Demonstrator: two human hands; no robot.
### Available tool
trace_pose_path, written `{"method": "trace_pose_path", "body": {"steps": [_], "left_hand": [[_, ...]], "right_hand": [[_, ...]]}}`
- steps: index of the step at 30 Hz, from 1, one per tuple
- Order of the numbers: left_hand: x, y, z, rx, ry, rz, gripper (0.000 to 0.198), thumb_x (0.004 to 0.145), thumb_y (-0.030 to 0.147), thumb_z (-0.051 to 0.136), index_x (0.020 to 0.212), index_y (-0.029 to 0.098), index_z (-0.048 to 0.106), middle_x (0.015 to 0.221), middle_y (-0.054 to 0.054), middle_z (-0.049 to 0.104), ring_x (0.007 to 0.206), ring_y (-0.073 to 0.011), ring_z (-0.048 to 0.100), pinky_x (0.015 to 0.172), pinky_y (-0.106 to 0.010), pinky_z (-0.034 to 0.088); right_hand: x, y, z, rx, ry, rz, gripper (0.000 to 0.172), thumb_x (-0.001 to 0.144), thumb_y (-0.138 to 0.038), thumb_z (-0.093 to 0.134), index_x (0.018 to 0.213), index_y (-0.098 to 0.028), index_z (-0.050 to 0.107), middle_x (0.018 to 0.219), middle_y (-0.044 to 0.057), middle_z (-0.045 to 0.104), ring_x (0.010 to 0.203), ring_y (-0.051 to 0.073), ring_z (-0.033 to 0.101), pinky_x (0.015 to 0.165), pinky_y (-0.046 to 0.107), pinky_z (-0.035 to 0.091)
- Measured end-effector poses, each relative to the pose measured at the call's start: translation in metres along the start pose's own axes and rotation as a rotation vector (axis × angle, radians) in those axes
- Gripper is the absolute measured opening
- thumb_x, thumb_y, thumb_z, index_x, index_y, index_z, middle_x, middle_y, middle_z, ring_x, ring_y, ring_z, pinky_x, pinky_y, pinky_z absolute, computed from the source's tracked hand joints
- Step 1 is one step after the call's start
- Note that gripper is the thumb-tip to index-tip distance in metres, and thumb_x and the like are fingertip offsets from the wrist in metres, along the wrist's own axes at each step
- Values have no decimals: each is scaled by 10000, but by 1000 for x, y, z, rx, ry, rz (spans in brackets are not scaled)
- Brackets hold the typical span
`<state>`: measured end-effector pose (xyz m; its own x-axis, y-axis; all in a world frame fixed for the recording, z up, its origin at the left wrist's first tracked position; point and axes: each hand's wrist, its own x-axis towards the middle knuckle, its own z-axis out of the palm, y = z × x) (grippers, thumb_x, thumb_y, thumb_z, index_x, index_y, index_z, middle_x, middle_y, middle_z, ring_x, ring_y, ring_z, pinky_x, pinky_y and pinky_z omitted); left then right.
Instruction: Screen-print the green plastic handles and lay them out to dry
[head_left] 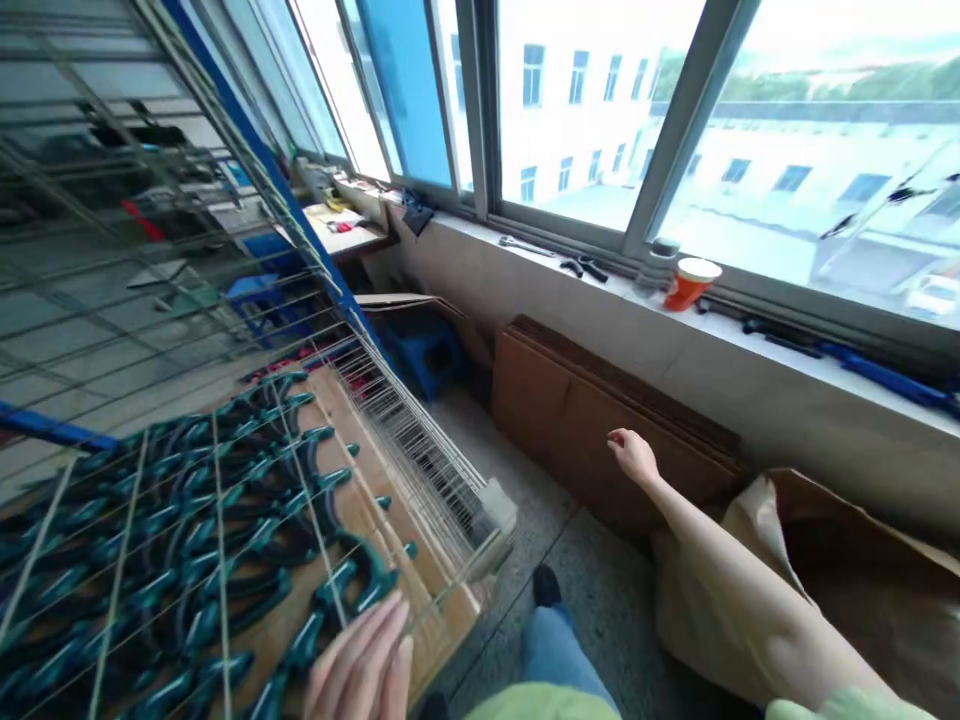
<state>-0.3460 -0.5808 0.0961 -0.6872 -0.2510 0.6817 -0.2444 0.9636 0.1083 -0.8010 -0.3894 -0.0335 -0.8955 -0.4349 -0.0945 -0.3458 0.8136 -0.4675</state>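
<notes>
My left hand [364, 660] is at the bottom edge, its fingers stretched out side by side. It is beside the nearest of many teal-and-black curved plastic parts [262, 535], whose exact kind I cannot make out. They lie in rows on a brown board [442, 640] inside a wire rack [424, 470]; whether my fingertips touch one is unclear. My right hand [636, 456] hangs in the air out to the right, fingers curled in, with nothing visible in them. Behind it lean flat brown cardboard sheets [570, 410].
A large open brown paper sack [720, 600] stands at the lower right. On the windowsill are an orange cup [688, 285], a wrench [527, 246] and a blue tool [885, 378]. A blue stool [427, 350] and a blue rack post [277, 190] are further left.
</notes>
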Motion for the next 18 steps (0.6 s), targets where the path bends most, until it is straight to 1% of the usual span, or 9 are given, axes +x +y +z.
{"method": "trace_pose_path", "body": {"steps": [2,4,6,8,10,12,15,18], "left_hand": [[25,16,28,36,-97,-49,459,900,242,563,1358,226,534,1171,-90,703,1100,-245,637,915,-386,497],[45,24,52,90,-185,-83,522,915,316,535,1426,243,461,1300,-90,635,1217,-271,568,961,-413,483],[56,26,70,147,-264,-137,557,919,359,517,1458,257,416,1388,-82,570,1297,-287,499,996,-437,472],[61,28,82,191,-338,-210,566,923,363,504,1471,273,392,1441,-65,522,1343,-286,451,1020,-452,468],[61,29,91,228,-384,-274,567,926,339,498,1478,288,375,1459,-49,503,1357,-274,438,1025,-450,477],[59,31,96,260,-405,-302,574,924,319,500,1481,286,366,1458,-49,505,1357,-270,440,1012,-444,494],[57,35,99,293,-433,-306,584,918,304,507,1482,266,362,1450,-60,513,1360,-273,435,1009,-444,499],[56,36,101,314,-443,-304,582,914,287,503,1478,245,365,1439,-71,523,1360,-273,436,1015,-440,497]], "right_hand": [[37,33,-1,-92,-92,90,358,890,-264,493,1190,-119,624,1174,140,623,1069,223,581,850,297,435],[69,61,1,-169,-134,148,434,902,-263,472,1295,-100,557,1282,177,566,1158,260,539,871,322,438],[96,87,7,-232,-156,166,499,910,-257,440,1370,-70,484,1324,211,530,1195,297,508,877,361,445],[115,110,18,-287,-173,159,535,913,-255,417,1404,-46,439,1325,233,518,1202,328,488,864,397,452],[128,129,29,-347,-168,134,540,916,-268,401,1413,-57,432,1316,235,514,1195,351,473,834,424,458],[135,140,38,-411,-131,106,526,920,-286,394,1406,-93,452,1299,226,517,1173,367,468,817,444,453],[137,145,45,-493,-68,70,490,925,-298,387,1362,-109,499,1239,227,538,1124,372,488,821,457,440],[136,144,49,-561,-66,5,431,922,-296,383,1239,-91,591,1168,235,567,1095,374,516,816,456,445]]}}
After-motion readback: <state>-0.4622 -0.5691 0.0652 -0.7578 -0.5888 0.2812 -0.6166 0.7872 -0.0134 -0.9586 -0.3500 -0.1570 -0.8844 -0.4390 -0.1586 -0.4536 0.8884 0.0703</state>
